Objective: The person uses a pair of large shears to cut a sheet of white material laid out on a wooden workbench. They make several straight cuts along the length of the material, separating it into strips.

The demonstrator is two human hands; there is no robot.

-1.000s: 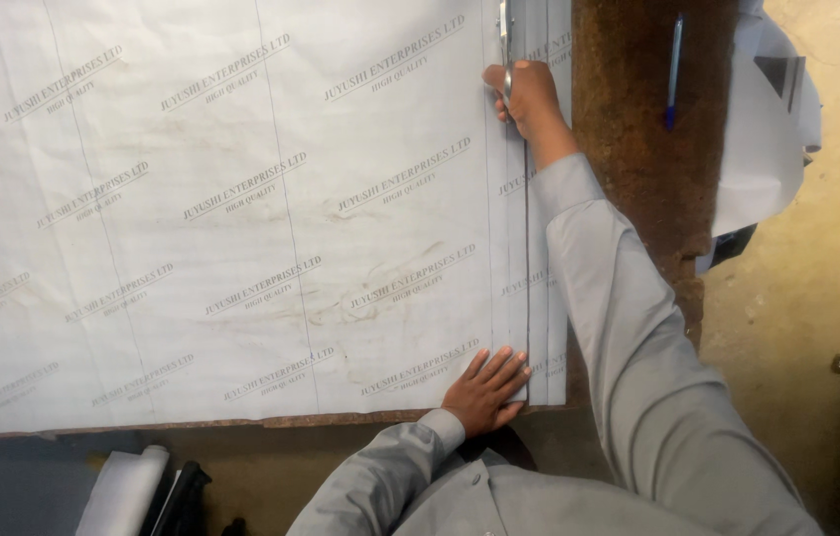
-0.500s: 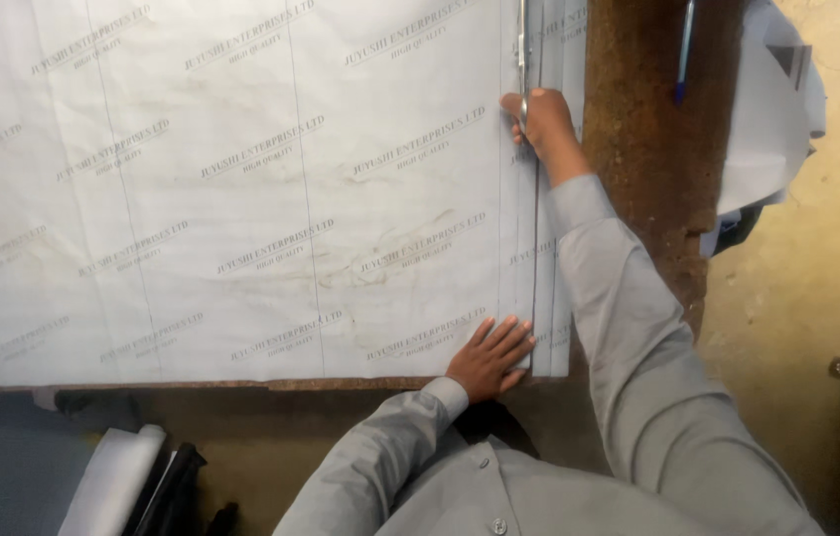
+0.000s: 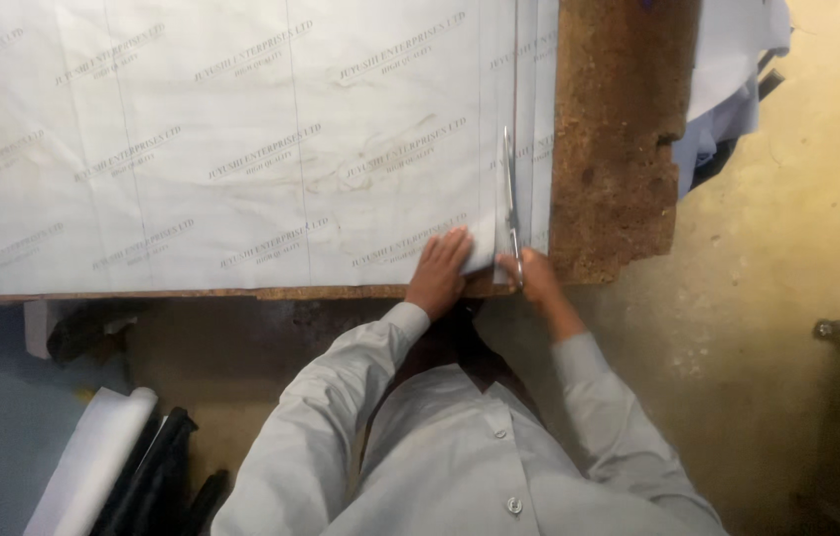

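Drawn back from the far end of the sheet, the right hand [image 3: 536, 275] now sits at the table's near edge, just beside the left hand [image 3: 441, 271], which has barely shifted. Its fingers are clamped around the handles of a pair of scissors [image 3: 509, 194], whose long blades point away from the person along a ruled line close to the right border of the white printed paper [image 3: 221, 139]. Whether the blades are parted cannot be told. Flat on the sheet, the left hand presses with fingers together and extended, touching the paper just left of the blades. Beneath the paper lies a brown, rough-surfaced table [image 3: 619, 149], its bare strip showing to the right. Pale folded cloth [image 3: 733, 69] hangs off the far right corner. Rolls of white and black material [image 3: 122, 462] stand on the floor at lower left.
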